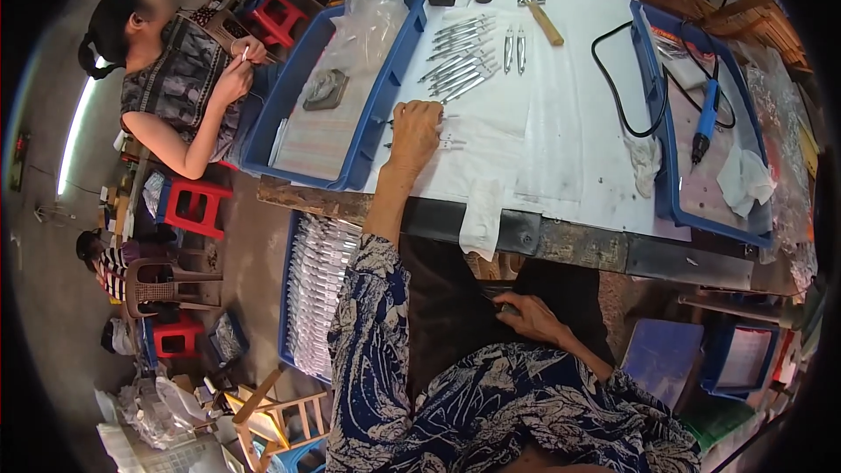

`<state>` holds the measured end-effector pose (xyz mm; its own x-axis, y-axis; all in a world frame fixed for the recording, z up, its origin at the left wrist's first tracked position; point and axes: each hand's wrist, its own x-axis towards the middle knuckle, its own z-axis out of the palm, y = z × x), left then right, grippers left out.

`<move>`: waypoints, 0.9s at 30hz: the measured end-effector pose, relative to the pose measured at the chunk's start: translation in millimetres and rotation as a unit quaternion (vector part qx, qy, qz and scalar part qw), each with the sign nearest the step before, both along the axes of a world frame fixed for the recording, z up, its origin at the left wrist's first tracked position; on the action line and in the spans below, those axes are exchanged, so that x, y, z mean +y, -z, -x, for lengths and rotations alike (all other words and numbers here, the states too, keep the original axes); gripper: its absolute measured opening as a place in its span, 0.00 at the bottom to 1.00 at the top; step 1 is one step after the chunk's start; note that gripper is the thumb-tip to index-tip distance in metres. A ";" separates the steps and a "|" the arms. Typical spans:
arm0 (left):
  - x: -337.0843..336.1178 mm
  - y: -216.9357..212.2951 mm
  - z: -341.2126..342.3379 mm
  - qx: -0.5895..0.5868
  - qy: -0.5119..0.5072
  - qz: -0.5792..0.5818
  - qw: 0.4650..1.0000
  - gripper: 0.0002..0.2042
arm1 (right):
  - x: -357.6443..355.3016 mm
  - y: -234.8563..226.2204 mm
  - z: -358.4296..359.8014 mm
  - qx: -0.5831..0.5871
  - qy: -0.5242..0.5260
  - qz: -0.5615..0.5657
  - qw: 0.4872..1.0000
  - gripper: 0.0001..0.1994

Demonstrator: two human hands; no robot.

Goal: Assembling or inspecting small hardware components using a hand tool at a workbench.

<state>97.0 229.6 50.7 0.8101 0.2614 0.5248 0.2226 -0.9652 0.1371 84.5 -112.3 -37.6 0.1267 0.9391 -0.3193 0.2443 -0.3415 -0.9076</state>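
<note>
We rest our left hand palm down, fingers loosely spread and gripping nothing, on the white paper sheet that covers the tabletop, just left of the frame's centre. Under its fingertips lie a few small slim metal pieces, flat on the paper; whether the fingers pinch one we cannot tell. Our right hand sits low in the frame, below the tabletop's edge, fingers curled down against the dark cloth on our lap; we cannot tell whether it holds anything.

Just above the left hand, toward the upper middle of the frame, a loose cluster of long silver metal tools lies fanned on the paper, with two more parallel ones beside it on the right. Above those lies a wooden-handled hammer. Left of the left hand sits a blue plastic tray holding a crumpled clear plastic bag and a grey flat piece. At the right of the frame a second blue plastic tray holds a blue handheld power tool with a black cable looping over the paper, and crumpled white cloths.

At upper left another person in a patterned top sits beside the tabletop, both hands raised together. Red plastic stools stand on the floor below that person.
</note>
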 end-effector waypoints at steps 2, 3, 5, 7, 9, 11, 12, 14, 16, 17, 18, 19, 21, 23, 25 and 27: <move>1.6 -5.6 3.4 0.009 0.003 -0.010 1.000 0.11 | 1.9 -2.7 0.1 -0.005 -0.008 0.000 1.000 0.17; 0.9 -7.0 5.4 -0.014 0.014 -0.009 1.000 0.12 | 1.8 -3.3 0.3 -0.011 -0.015 0.002 1.000 0.17; -3.4 -14.9 5.0 -0.043 0.035 0.005 0.998 0.15 | 3.2 -9.1 -0.3 -0.013 -0.015 -0.005 1.000 0.17; -10.9 -23.8 5.9 -0.059 0.038 0.004 0.998 0.15 | 5.7 -19.2 -3.2 -0.002 -0.026 0.052 0.998 0.18; -21.9 -34.1 10.3 -0.075 0.041 0.001 0.996 0.15 | 6.0 -19.8 -2.5 -0.005 -0.028 0.052 0.998 0.18; -38.2 -43.9 16.1 -0.121 0.042 0.046 0.991 0.15 | 4.9 -15.9 -1.2 -0.010 -0.025 0.052 0.998 0.18; -45.9 -48.8 21.2 -0.122 0.042 0.045 0.991 0.15 | 3.4 -8.5 0.5 -0.004 -0.015 0.025 1.000 0.18; -63.7 -53.0 30.4 -0.144 0.033 0.139 0.979 0.14 | 2.1 -3.8 -0.5 0.002 0.000 0.001 1.000 0.18; -80.2 -55.8 44.0 -0.154 0.020 0.167 0.974 0.11 | 2.5 -6.8 -1.7 -0.002 -0.011 0.039 0.999 0.18; -86.8 -58.4 55.0 -0.149 -0.005 0.201 0.968 0.10 | 2.1 -5.8 -0.4 -0.003 -0.013 0.039 0.999 0.18; -93.8 -61.0 65.9 -0.144 -0.029 0.236 0.961 0.09 | 1.9 -2.2 1.1 -0.001 -0.003 0.023 1.000 0.18; -101.9 -61.2 72.4 -0.145 -0.023 0.240 0.960 0.09 | 0.0 1.5 0.7 0.000 0.013 0.010 1.000 0.18; -118.3 -66.8 95.1 -0.118 -0.052 0.508 0.852 0.07 | 2.6 -3.4 0.9 0.002 0.006 0.018 1.000 0.19; -129.7 -56.8 112.9 -0.153 -0.041 0.586 0.794 0.07 | 3.1 -2.4 1.8 -0.001 0.003 0.026 1.000 0.20; -140.1 -51.2 131.4 -0.192 -0.036 0.671 0.715 0.08 | 3.4 5.6 4.7 -0.005 0.001 0.005 1.000 0.20; -144.3 -36.7 132.8 -0.189 -0.036 0.702 0.686 0.10 | 3.0 4.6 0.5 -0.001 0.017 0.020 1.000 0.20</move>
